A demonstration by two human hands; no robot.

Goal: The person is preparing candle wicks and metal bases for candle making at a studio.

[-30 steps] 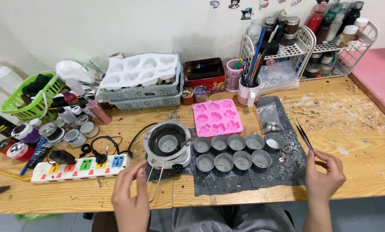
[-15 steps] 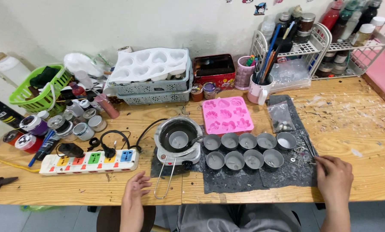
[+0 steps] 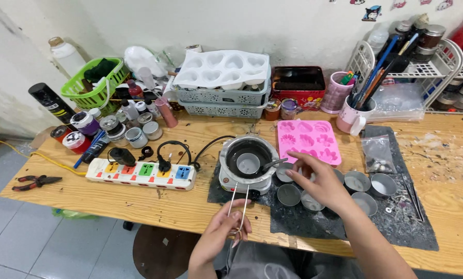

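A small white electric melting pot [image 3: 248, 163] with a dark bowl stands on a black mat [image 3: 314, 222] at the table's middle. A thin wire handle [image 3: 237, 204] runs from the pot toward me, and my left hand [image 3: 223, 232] is closed on its near end at the table's front edge. My right hand [image 3: 316, 181] hovers with fingers apart over several small round metal tins [image 3: 358, 182], its fingertips close to the pot's right side. It holds nothing. A short metal stick [image 3: 272, 164] leans out of the pot.
A white power strip [image 3: 141, 173] with coloured sockets lies left of the pot, and pliers [image 3: 35, 181] lie at the far left. Behind are a pink silicone mould [image 3: 308, 139], white heart mould [image 3: 223, 67], green basket [image 3: 94, 82], pen mug [image 3: 352, 118] and wire rack [image 3: 427, 67]. Tweezers [image 3: 414, 194] rest at the mat's right.
My left hand has closed on the wire handle. My right hand has moved from the table's right front edge leftward to above the tins, near the pot.
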